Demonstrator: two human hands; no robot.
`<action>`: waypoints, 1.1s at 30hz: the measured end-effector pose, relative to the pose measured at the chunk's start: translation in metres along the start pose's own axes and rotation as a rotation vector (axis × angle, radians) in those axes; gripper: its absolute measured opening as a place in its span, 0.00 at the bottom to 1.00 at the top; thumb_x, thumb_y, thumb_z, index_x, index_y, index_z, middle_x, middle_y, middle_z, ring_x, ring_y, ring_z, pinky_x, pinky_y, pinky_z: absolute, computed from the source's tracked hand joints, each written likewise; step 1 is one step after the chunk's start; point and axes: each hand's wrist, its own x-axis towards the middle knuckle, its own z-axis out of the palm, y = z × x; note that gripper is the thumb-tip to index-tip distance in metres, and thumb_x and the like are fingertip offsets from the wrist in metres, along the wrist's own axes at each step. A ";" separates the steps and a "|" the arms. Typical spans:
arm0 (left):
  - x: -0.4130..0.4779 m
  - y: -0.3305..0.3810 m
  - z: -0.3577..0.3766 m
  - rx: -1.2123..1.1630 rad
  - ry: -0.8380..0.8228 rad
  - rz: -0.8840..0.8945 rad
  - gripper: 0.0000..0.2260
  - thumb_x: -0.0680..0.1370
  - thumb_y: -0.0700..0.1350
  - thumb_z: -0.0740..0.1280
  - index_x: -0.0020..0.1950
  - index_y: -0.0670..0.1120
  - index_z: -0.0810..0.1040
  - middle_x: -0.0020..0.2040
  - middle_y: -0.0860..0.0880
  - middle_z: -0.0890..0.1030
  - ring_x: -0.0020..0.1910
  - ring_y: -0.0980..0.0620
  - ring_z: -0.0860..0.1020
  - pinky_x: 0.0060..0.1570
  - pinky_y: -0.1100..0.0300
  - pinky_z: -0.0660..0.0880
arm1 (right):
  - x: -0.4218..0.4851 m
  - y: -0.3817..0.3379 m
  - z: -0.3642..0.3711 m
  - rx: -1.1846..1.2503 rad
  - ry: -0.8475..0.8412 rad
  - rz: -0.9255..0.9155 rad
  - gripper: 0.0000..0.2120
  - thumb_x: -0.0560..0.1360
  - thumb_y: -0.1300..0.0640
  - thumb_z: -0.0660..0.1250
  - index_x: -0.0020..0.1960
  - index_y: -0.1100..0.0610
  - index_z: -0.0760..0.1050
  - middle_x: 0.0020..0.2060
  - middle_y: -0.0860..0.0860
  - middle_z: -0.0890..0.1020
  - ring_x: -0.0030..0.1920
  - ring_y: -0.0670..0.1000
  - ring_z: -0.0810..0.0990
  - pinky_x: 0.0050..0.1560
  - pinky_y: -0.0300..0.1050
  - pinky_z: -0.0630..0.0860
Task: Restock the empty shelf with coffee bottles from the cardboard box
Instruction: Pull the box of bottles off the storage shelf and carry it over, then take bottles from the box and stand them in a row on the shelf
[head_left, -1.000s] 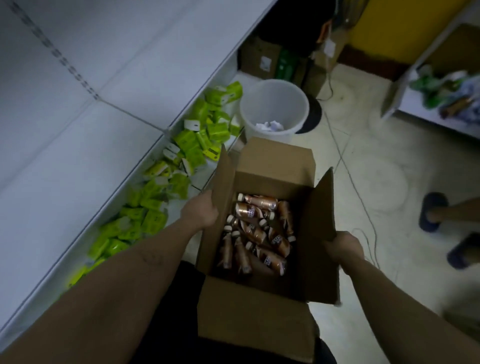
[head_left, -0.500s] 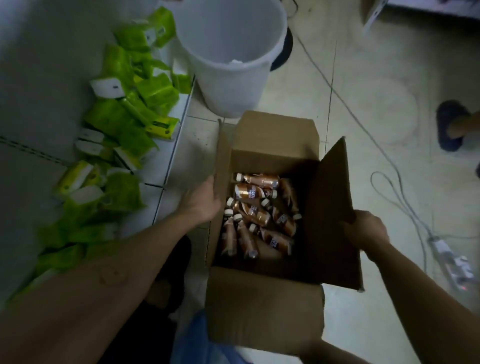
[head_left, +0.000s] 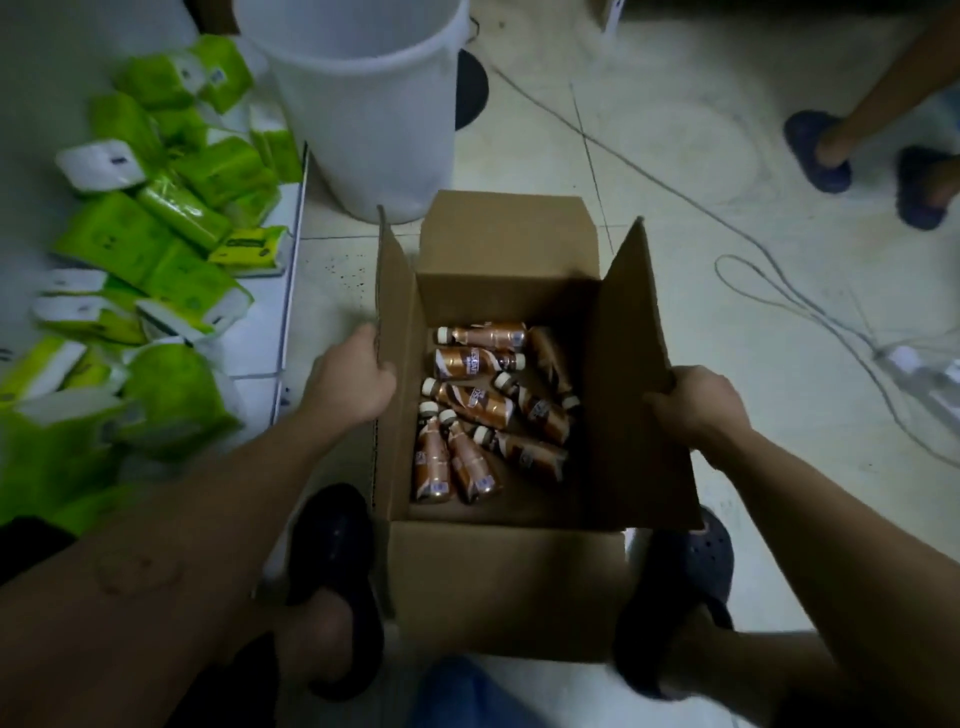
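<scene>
Now the cardboard box (head_left: 498, 587) sits lower, between the feet.

Compared with a second ago, the empty shelf is out of frame and floor fills the view. The left hand (head_left: 349, 379) grips the left flap, the right hand (head_left: 696, 405) the right flap. Coffee bottles (head_left: 483, 405) lie jumbled at centre; none is unloaded yet.

Head view, steeply down, close

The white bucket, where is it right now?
In the head view the white bucket stands on the floor at top centre-left, just beyond the box, with the green packs to its left.
</scene>
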 end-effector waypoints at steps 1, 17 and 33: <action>-0.007 -0.004 -0.002 0.013 -0.023 -0.006 0.10 0.76 0.45 0.64 0.57 0.47 0.73 0.51 0.43 0.80 0.50 0.40 0.77 0.46 0.55 0.71 | -0.013 0.004 0.004 0.003 -0.012 0.018 0.10 0.75 0.54 0.65 0.51 0.59 0.78 0.41 0.56 0.82 0.37 0.56 0.80 0.42 0.50 0.80; -0.035 -0.053 0.001 0.211 0.044 -0.185 0.26 0.69 0.44 0.71 0.64 0.37 0.67 0.57 0.35 0.76 0.55 0.35 0.76 0.51 0.46 0.75 | -0.033 0.063 0.023 -0.004 0.135 0.322 0.17 0.75 0.51 0.67 0.58 0.60 0.72 0.48 0.58 0.79 0.47 0.60 0.80 0.48 0.54 0.77; -0.040 -0.023 0.093 0.349 -0.416 0.182 0.23 0.73 0.41 0.68 0.67 0.49 0.68 0.64 0.46 0.72 0.61 0.48 0.72 0.60 0.50 0.72 | -0.028 -0.016 0.140 -0.547 -0.002 -0.301 0.31 0.74 0.47 0.65 0.74 0.54 0.59 0.73 0.60 0.61 0.73 0.60 0.61 0.71 0.58 0.57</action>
